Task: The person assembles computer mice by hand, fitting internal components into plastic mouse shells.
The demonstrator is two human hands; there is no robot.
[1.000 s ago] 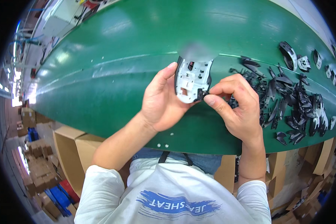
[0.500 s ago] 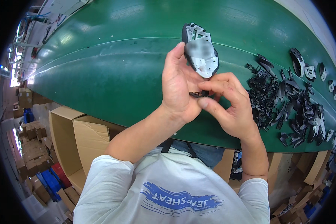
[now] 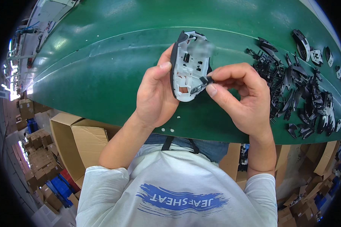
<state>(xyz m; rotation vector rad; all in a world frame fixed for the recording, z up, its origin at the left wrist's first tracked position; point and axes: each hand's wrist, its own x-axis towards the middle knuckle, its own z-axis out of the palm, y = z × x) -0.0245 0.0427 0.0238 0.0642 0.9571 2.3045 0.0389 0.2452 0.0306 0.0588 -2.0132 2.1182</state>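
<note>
My left hand (image 3: 153,89) is closed round a computer mouse shell (image 3: 185,72), black along its outer edge, with its pale grey hollow inside facing up. Between the thumb and fingers of my right hand (image 3: 242,92) is a small black plastic clip (image 3: 204,84). One end of the clip lies over the near end of the shell's inside; whether it touches there I cannot tell. A blurred patch hides part of the shell's far end.
Right of my hands, a heap of black plastic parts (image 3: 274,81) spreads over the green table (image 3: 102,75). Grey and black shell pieces (image 3: 301,44) lie beyond it. Small white bits (image 3: 172,130) lie by the near edge. An open cardboard box (image 3: 89,140) stands below left.
The shell has come nearer and turned more upright in my left hand. My right hand has lifted the black clip from beside my left palm to the shell's near end.
</note>
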